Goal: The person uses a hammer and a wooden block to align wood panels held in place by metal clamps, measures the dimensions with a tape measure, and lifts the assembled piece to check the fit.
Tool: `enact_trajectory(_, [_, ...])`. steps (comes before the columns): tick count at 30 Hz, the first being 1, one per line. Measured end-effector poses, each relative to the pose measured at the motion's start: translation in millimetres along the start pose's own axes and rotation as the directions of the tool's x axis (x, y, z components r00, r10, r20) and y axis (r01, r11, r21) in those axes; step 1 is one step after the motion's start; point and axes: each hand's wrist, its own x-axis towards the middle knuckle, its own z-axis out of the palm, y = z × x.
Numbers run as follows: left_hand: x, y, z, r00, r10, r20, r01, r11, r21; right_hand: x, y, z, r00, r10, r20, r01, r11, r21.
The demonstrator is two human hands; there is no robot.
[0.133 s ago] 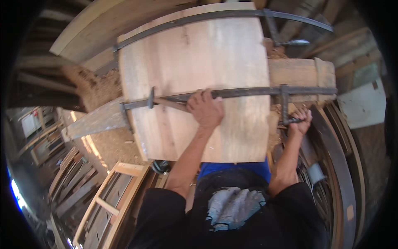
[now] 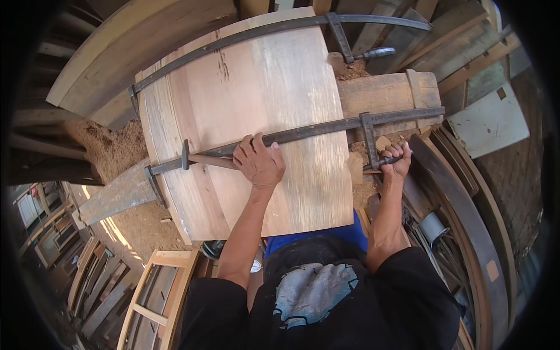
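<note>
A wide panel of pale boards (image 2: 245,93) lies before me, with two dark metal bar clamps across it. My left hand (image 2: 259,164) is closed over the bar of the nearer bar clamp (image 2: 326,128), fingers curled across it. A hammer (image 2: 185,155) lies on the panel beside this bar, and the end of its wooden handle disappears under my left hand. At the panel's right edge my right hand (image 2: 398,160) grips the dark screw handle of the same clamp. The farther bar clamp (image 2: 233,41) spans the panel's far end, untouched.
A thick timber (image 2: 385,96) lies under the panel and sticks out to the right. Sawdust (image 2: 114,146) covers the ground on the left. A wooden frame (image 2: 153,315) stands at the lower left. Long boards (image 2: 461,216) lean close to my right arm.
The whole view has shifted, so the panel and hands appear farther left and the picture is sharper. Both hands keep their places on the clamp.
</note>
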Motion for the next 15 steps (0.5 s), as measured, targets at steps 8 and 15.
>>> enact_trajectory(8, [4, 15, 4, 0.999, -0.023, 0.030, 0.023, 1.000, -0.004, 3, -10, 13, 0.890, -0.202, -0.409, 0.103, 0.963, -0.250])
enact_trajectory(15, [3, 17, 8, 0.998, 0.003, 0.060, -0.006, 0.998, 0.062, 2, -13, 5, 0.954, -0.089, -0.285, 0.038, 0.983, -0.181])
